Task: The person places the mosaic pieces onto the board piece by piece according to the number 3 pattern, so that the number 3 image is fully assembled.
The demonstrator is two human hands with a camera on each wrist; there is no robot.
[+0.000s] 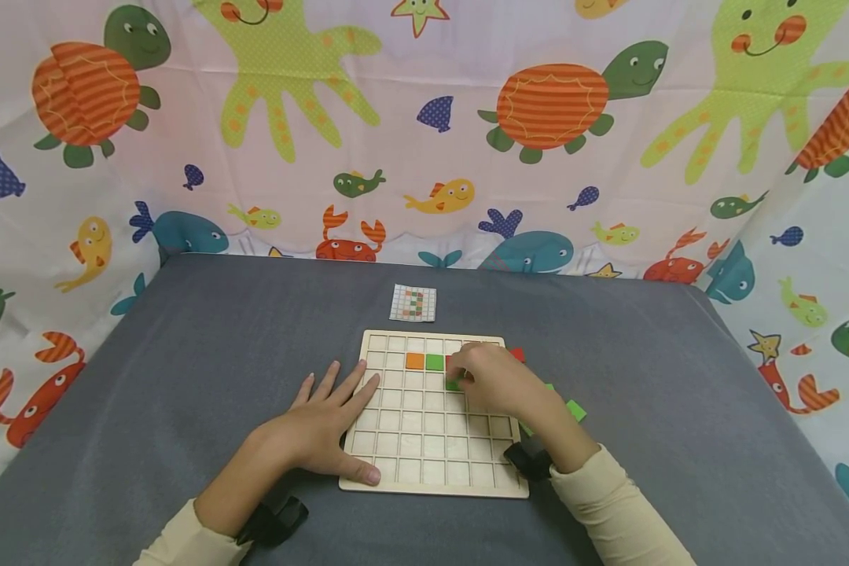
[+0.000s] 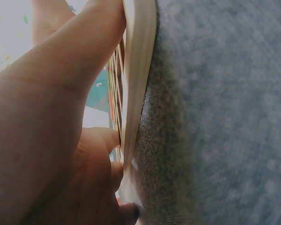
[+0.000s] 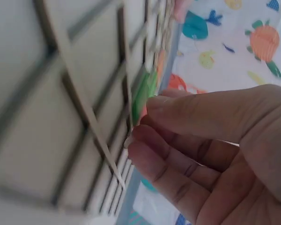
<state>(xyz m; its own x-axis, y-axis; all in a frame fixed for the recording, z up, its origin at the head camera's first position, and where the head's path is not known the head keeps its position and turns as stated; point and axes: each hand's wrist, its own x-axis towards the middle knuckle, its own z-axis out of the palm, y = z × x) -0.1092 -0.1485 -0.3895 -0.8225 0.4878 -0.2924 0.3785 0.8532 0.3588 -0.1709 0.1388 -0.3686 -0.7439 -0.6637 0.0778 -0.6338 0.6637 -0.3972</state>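
Note:
A light wooden grid board [image 1: 410, 473] lies on the grey cloth. My left hand [image 1: 318, 428] rests with spread fingers on its left edge, the thumb on the near left corner. Over the upper right cells is my right hand [image 1: 491, 377], its bent fingertips right at a green tile [image 1: 452, 386] set in a cell. In the right wrist view the thumb and fingers stand slightly apart, with no tile showing between them. An orange tile [image 1: 414, 361] and another green tile [image 1: 435, 362] sit in one row, beside a red tile mostly hidden by the right hand.
A small printed pattern card [image 1: 413, 303] lies beyond the board. Loose green tiles [image 1: 576, 410] and a red tile [image 1: 517, 354] lie right of the board, partly behind the right arm. A curtain with sea animals [image 1: 396, 126] hangs behind the table.

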